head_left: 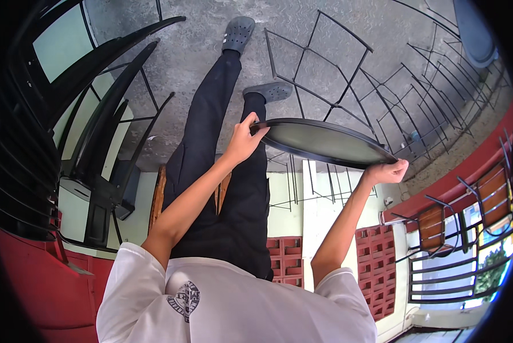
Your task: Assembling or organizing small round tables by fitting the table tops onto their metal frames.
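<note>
Between my two hands is a round black tray-like disc with a raised rim, tilted and seen nearly edge-on. Its inner face has a dull greenish-grey sheen. My left hand grips the rim at the left end, thumb on the inner side. At the right end, my right hand is closed around the lower edge, its fingers partly hidden by the rim. Just beyond the disc stands a thin black metal wire frame on the grey floor. The disc covers part of that frame.
More wire frames stand in a row toward the right. Black furniture with curved members crowds the left side. Chairs with wooden slats are at the right, by a red ledge. My feet, in grey clogs, are on the floor.
</note>
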Available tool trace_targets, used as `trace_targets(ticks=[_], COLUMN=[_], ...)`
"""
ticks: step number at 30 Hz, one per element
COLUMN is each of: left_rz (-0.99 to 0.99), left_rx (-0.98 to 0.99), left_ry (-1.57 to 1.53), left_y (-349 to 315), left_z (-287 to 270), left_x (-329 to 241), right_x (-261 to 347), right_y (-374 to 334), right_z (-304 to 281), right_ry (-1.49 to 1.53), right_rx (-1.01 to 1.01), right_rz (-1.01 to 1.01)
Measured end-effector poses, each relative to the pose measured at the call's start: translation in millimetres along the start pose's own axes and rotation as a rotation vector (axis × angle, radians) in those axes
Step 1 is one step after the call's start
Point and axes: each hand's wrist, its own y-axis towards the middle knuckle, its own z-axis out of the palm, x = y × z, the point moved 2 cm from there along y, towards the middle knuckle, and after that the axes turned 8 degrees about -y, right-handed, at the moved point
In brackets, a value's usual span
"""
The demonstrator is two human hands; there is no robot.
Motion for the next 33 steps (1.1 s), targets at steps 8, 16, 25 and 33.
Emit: trace_targets(ticks=[8, 16, 25, 33], left_rz=[-0.130, -0.125, -0.085, -0.035], left_rx=[0.102, 0.061, -0.240, -0.225], left_ry=[0.130, 0.150, -0.257, -0.176], left_y=[44.4, 54.8, 79.8, 85.6], left_z=[3.2, 18.6, 22.8, 15.3], left_x=[-48.4, -53.4, -61.0, -46.5], right_x=[-4.4, -24.7, -18.4, -11.6], right_y=[33.7, 48.3, 73.2, 66.5], right_z=[80.9, 106.2, 131.3, 156.8], right_ry=[-0.163, -0.130, -0.075, -0.136], right_rx=[0.088, 0.153, 0.352, 0.456], right_rz=[0.146, 0.499, 0.568, 0.534])
